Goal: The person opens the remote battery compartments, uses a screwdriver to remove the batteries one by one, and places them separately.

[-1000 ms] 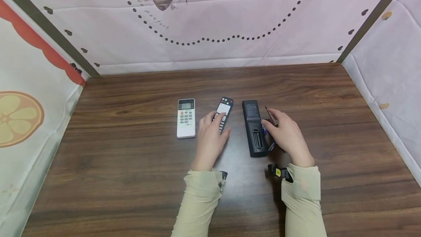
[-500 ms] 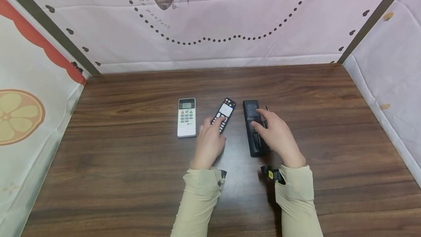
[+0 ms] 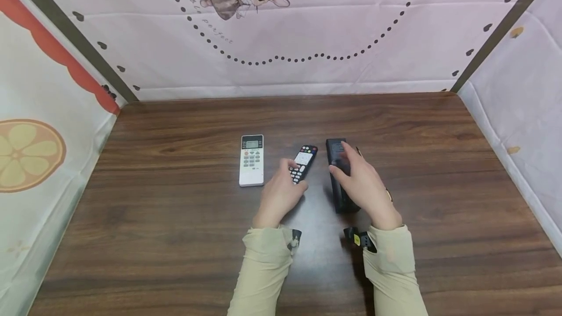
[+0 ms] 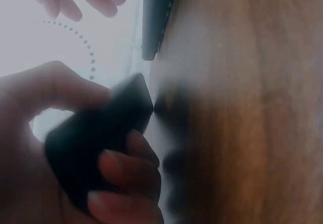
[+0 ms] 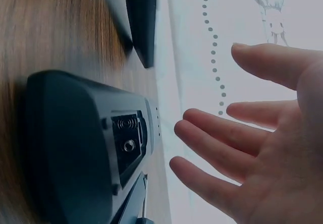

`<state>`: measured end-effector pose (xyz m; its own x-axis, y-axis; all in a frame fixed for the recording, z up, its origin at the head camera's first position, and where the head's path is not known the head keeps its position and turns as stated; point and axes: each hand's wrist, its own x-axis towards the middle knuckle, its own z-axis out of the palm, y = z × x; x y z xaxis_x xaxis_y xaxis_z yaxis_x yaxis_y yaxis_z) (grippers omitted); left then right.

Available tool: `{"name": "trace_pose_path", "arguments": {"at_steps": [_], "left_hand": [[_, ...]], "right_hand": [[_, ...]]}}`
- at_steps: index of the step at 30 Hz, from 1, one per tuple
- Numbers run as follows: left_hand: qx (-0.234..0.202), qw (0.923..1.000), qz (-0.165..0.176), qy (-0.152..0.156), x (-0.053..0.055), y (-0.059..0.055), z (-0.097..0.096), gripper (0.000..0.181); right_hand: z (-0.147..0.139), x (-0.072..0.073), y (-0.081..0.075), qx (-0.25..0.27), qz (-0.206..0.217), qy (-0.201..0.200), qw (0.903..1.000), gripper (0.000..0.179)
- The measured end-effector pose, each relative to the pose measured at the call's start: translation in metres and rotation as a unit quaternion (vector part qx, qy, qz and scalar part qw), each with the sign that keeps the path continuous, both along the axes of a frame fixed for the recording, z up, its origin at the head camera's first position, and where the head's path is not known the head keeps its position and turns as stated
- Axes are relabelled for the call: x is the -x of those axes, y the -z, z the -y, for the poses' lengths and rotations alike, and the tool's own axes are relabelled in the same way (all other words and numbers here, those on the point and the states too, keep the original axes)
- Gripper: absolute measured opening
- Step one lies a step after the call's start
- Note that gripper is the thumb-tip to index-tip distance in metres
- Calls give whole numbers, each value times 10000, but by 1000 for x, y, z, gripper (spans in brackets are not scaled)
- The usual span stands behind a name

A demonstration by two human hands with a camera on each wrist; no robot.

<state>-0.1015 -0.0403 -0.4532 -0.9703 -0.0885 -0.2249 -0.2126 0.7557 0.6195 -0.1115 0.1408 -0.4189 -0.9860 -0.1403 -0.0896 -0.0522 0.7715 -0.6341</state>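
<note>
My left hand grips a small black remote control with colored buttons and a pale pad. In the left wrist view, thumb and fingers curl round its dark body, which is held off the wooden table. My right hand hovers over a larger black remote control, fingers spread and holding nothing. This remote lies face down. The right wrist view shows its uncovered battery compartment with coil springs and no batteries at the visible end.
A white remote control with a small screen lies left of my left hand. Slim dark pieces lie beyond the larger remote, mostly hidden by my right hand in the head view. Printed cloth walls border the wooden table.
My right hand has moved left, from the small things beside the larger remote to above that remote. My left hand has drawn the small remote slightly nearer and to the right.
</note>
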Motion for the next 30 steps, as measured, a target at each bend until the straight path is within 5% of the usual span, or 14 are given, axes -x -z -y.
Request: {"name": "trace_pose_path", "arguments": {"at_steps": [8,11,13,17,20,23,30], "left_hand": [[-904,9955,105,-247,2,0,2,50],[-1790,9838,57,9,2,1,4,52],[-2719,9620,136,218,1,1,5,45],[-4594,8859,466,441,-3,3,8,34],[-5339,8424,577,441,-6,4,10,38],[-5669,8204,649,377,-9,2,13,41],[-5999,7955,857,-13,-16,2,15,43]], "right_hand": [[10,-3,-5,137,44,-194,9997,67],[12,-5,-6,176,33,-270,9995,67],[12,-6,-7,179,9,-283,9994,67],[9,-7,-8,179,-113,-281,9994,65],[9,-8,-11,246,-188,-300,9991,64],[11,-9,-12,358,-253,-377,9983,63],[24,-13,-12,388,-430,-589,9966,63]]}}
